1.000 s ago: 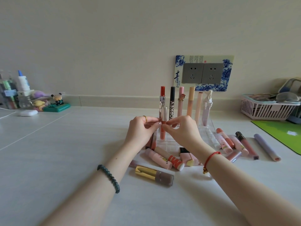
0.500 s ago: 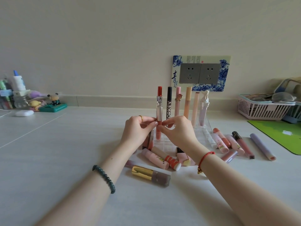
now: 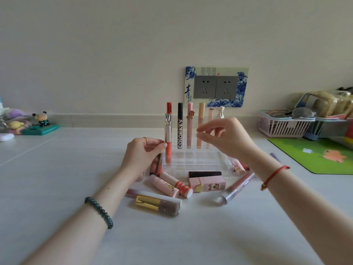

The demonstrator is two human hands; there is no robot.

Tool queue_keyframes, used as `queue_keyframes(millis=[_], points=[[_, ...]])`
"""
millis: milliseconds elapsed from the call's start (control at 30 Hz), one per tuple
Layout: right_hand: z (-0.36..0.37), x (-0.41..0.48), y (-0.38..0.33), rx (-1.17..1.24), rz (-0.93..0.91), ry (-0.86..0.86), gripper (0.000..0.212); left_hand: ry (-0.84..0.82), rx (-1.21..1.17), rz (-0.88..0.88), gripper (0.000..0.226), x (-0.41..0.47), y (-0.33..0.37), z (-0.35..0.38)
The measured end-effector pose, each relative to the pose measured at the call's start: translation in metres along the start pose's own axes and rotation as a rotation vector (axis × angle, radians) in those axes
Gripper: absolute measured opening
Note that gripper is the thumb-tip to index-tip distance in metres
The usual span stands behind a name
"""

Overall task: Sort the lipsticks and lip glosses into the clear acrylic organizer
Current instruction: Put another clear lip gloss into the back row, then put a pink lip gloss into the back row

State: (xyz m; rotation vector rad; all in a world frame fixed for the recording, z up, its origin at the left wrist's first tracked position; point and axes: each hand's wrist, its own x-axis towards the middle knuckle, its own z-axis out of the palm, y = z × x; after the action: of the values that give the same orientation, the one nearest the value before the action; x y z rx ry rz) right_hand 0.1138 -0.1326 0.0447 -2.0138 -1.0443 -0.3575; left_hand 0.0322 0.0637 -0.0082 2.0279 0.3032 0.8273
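Observation:
The clear acrylic organizer (image 3: 196, 159) stands mid-table with several tall tubes upright in its back row, among them a black COLORKEY tube (image 3: 180, 131). A coral lip gloss with a silver cap (image 3: 168, 146) stands upright in the front-left slot. My left hand (image 3: 143, 157) pinches its lower part with the fingertips. My right hand (image 3: 227, 138) hovers above the organizer's right side, fingers apart and holding nothing. Loose on the table in front lie a pink square lipstick (image 3: 207, 185), a gold-capped gloss (image 3: 156, 205) and a clear lilac gloss (image 3: 235, 189).
A pink basket (image 3: 282, 125) and a green mat (image 3: 315, 155) sit at the right. Small figurines (image 3: 40, 123) stand at the far left by the wall. A decorated wall socket (image 3: 215, 87) is behind the organizer. More tubes lie hidden under my right wrist.
The coral gloss went down into the front-left slot. My right hand let go of it and rose to the right; my left hand stays on it.

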Motion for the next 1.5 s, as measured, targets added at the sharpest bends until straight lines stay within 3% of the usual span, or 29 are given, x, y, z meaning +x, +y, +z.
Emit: queue_keyframes(millis=[267, 333, 367, 500, 767, 1000, 1067, 1200, 1500], points=[[-0.051, -0.054, 0.041, -0.37, 0.059, -0.437, 0.009, -0.061, 0.177, -0.036, 0.023, -0.001, 0.003, -0.01], [-0.052, -0.066, 0.048, -0.468, 0.078, -0.471, 0.027, -0.083, 0.189, -0.051, 0.024, 0.0, 0.001, -0.011], [-0.05, -0.07, 0.051, -0.486, 0.075, -0.462, 0.034, -0.104, 0.183, -0.068, 0.023, 0.0, 0.001, -0.011], [-0.043, -0.077, 0.053, -0.437, -0.007, -0.402, 0.019, -0.155, 0.144, -0.116, 0.025, 0.0, -0.001, -0.009], [-0.035, -0.075, 0.058, -0.467, -0.092, -0.387, 0.012, -0.157, 0.135, -0.106, 0.019, 0.002, -0.008, -0.009], [-0.029, -0.035, 0.035, 0.034, 0.015, -0.087, 0.005, -0.156, 0.135, -0.078, 0.022, 0.001, -0.011, -0.009], [-0.02, -0.019, 0.025, 0.129, -0.014, -0.007, 0.014, -0.183, 0.146, -0.086, 0.022, -0.001, -0.011, -0.008], [0.006, 0.011, 0.014, 0.175, 0.032, 0.037, 0.002, -0.176, 0.107, -0.127, 0.022, -0.004, -0.01, -0.007], [0.048, 0.045, 0.001, 0.194, 0.094, 0.169, 0.01, -0.198, 0.092, -0.116, 0.021, -0.006, -0.01, -0.008]])
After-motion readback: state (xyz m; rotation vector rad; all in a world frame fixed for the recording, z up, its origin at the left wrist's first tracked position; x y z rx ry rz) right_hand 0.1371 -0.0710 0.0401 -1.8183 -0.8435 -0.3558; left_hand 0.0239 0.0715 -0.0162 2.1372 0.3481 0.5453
